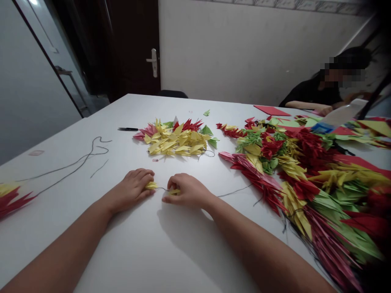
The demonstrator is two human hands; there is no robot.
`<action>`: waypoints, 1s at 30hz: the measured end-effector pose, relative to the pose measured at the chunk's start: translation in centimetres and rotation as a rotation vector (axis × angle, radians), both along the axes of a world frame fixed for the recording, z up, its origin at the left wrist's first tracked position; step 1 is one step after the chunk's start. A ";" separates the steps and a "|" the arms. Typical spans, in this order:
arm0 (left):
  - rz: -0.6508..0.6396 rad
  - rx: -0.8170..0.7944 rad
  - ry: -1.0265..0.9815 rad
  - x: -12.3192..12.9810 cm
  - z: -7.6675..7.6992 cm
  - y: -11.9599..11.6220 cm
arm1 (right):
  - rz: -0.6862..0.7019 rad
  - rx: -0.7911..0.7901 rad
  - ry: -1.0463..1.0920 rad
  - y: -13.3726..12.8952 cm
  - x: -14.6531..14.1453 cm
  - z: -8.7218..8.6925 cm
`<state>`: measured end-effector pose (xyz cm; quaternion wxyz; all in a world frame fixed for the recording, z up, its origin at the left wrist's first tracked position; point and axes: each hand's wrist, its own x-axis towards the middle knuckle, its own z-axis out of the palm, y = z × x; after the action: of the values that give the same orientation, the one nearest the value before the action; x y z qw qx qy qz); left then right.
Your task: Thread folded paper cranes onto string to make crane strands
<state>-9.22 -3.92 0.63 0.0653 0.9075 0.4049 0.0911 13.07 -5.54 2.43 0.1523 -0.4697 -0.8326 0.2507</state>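
Far left on the white table (122, 252), a dark thread (71, 167) lies in loops near a bunch of red and yellow paper cranes (12, 201). The left hand (131, 189) is half closed, its fingers pinching a small yellow paper crane (151, 185). A thin thread (161, 189) runs across to the right hand (189, 191), also half closed, pinching a second yellow crane (174, 191). Ahead lie black scissors (128, 129) and a pile of yellow cranes (174, 138). On the right is a big heap of red, yellow and green cranes (299, 175). Past it, a person in black (308, 93) sits at the table. A dark door (134, 44) stands behind.
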 end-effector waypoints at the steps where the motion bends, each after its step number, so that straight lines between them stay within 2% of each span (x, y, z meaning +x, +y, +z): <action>1: -0.004 0.002 0.000 0.0 -0.1 0.0 | 0.022 0.028 -0.030 -0.1 -0.1 -0.1; 4: -0.024 -0.016 -0.020 0.2 0.1 0.0 | 0.048 0.071 -0.086 -0.2 -0.5 -0.4; 8: -0.028 -0.070 -0.067 0.5 0.4 -0.2 | 0.016 0.077 -0.077 0.1 -0.5 -0.5; 13: 0.036 -0.137 -0.095 0.5 0.7 -0.4 | -0.031 -0.018 -0.002 0.6 0.1 -0.1; 17: 0.010 -0.183 -0.081 0.6 1.1 -0.3 | -0.072 -0.047 0.072 0.7 0.4 0.0; 22: -0.001 -0.139 -0.113 0.5 1.5 -0.3 | -0.150 -0.046 0.085 0.9 0.4 -0.1; 30: 0.001 -0.087 -0.010 0.6 1.5 -0.2 | -0.216 0.007 0.061 1.1 0.5 0.1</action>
<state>-8.64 -4.12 2.12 0.1068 0.9031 0.4086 0.0781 13.62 -4.46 2.55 0.2051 -0.5484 -0.7730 0.2441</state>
